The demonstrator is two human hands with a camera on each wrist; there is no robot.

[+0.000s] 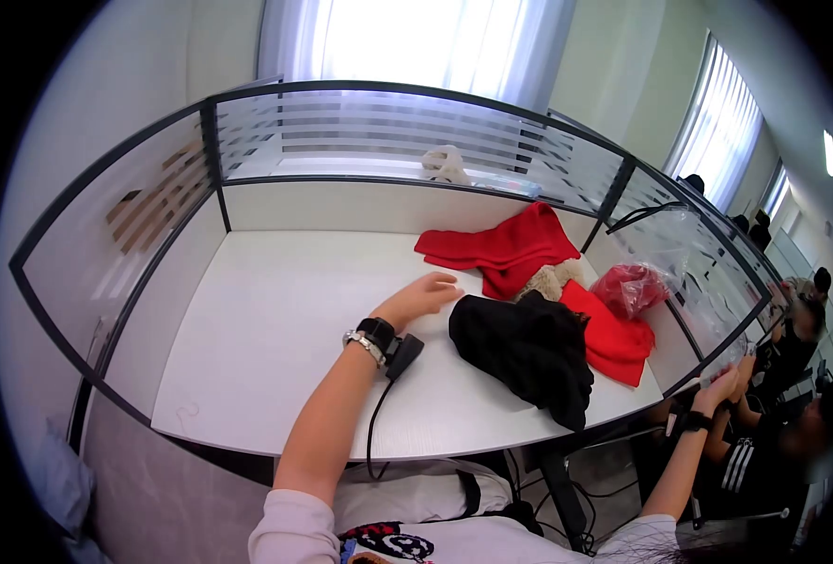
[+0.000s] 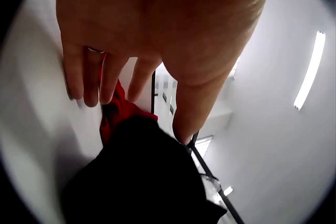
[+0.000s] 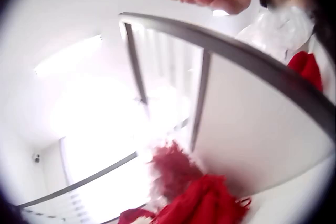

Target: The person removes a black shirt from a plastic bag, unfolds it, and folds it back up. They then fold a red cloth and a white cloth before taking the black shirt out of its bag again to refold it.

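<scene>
- left hand (image 1: 424, 297) flat on tabletop (image 1: 275, 320), fingers (image 2: 92, 77) straight, just beside black garment (image 1: 527, 350)
- right hand (image 1: 723, 385) past tabletop edge, curled, cannot tell if gripping

Red garments (image 1: 510, 246) (two) lie on the white desk (image 1: 266, 329).

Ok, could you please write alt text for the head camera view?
A person's left hand stretches open over a white desk, beside a black garment. Red garments lie behind it. The right hand is raised past the desk's right edge.
</scene>
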